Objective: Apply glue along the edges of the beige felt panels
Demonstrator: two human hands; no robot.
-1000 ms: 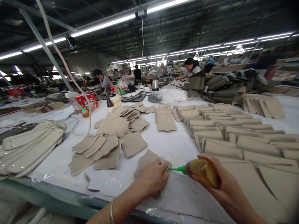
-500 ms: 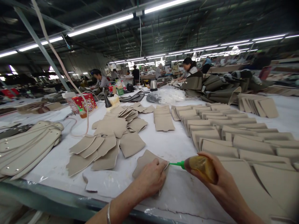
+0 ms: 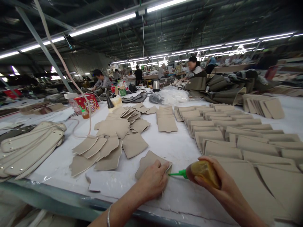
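Observation:
My left hand [image 3: 154, 180] grips a beige leather-like piece [image 3: 148, 160] near the front of the table, its fingers closed over the piece's right part. My right hand [image 3: 220, 179] is wrapped round a squeeze bottle [image 3: 204, 171] of amber liquid, which looks like glue. The bottle lies nearly level, and its thin green nozzle [image 3: 177, 173] points left, with the tip at the piece's right edge beside my left fingertips. Palm and wrist hide part of the piece. Loose beige pieces [image 3: 113, 127] lie in a heap beyond my left hand.
Rows of overlapping beige pieces [image 3: 248, 143] cover the table's right side. Pale straps with metal studs [image 3: 33, 148] are stacked at left. Farther back are a second green-tipped bottle [image 3: 84, 113], a red box [image 3: 87, 102], a kettle [image 3: 156, 85] and plastic wrap [image 3: 172, 96]. Other people work beyond.
The nozzle tip has moved a little towards me along the piece's right edge, from near the corner. My left hand keeps its hold in about the same place.

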